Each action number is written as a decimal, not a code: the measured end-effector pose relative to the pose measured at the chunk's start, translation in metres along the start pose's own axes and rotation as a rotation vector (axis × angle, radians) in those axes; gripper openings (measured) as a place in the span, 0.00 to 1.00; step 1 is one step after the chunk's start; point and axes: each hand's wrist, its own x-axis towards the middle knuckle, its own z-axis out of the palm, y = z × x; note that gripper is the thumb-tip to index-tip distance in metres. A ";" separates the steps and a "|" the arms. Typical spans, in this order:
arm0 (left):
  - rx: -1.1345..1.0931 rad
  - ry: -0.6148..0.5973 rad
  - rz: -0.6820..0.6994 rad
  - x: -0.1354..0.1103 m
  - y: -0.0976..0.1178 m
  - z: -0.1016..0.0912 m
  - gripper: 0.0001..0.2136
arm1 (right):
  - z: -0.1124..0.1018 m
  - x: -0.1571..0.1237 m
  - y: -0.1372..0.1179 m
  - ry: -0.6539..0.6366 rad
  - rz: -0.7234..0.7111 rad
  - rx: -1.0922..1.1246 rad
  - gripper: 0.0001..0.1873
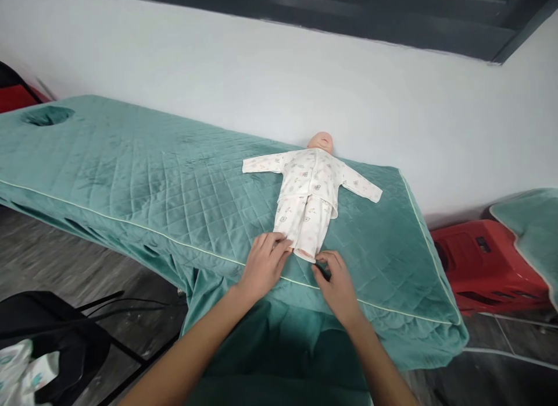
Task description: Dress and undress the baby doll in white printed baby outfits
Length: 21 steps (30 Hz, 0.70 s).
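Observation:
A baby doll (321, 141) lies on its back on the green quilted bed cover, head toward the wall. It wears a white patterned long-sleeved top (310, 172) with both sleeves spread outward, and matching baby pants (304, 218). My left hand (265, 263) has its fingers closed at the cuff of the left-hand pant leg, partly covering it. At the cuff of the other leg, my right hand (336, 281) pinches the edge between thumb and fingers. The doll's feet are not clearly visible.
The bed cover (196, 191) stretches left to a face hole (47, 115), against a white wall (209, 68). A red plastic object (492, 266) stands at right, partly under green cloth. At lower left, a black chair (52, 342) holds white printed cloth (28, 371).

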 end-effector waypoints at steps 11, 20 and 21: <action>-0.214 0.206 -0.049 -0.007 -0.010 0.012 0.05 | 0.004 -0.017 0.004 0.067 -0.007 0.023 0.07; -0.042 0.152 0.046 -0.010 -0.006 0.000 0.13 | 0.007 -0.012 0.002 0.137 0.098 0.177 0.09; -0.025 0.155 0.067 -0.012 -0.009 -0.004 0.14 | 0.006 -0.011 0.001 0.141 0.111 0.203 0.09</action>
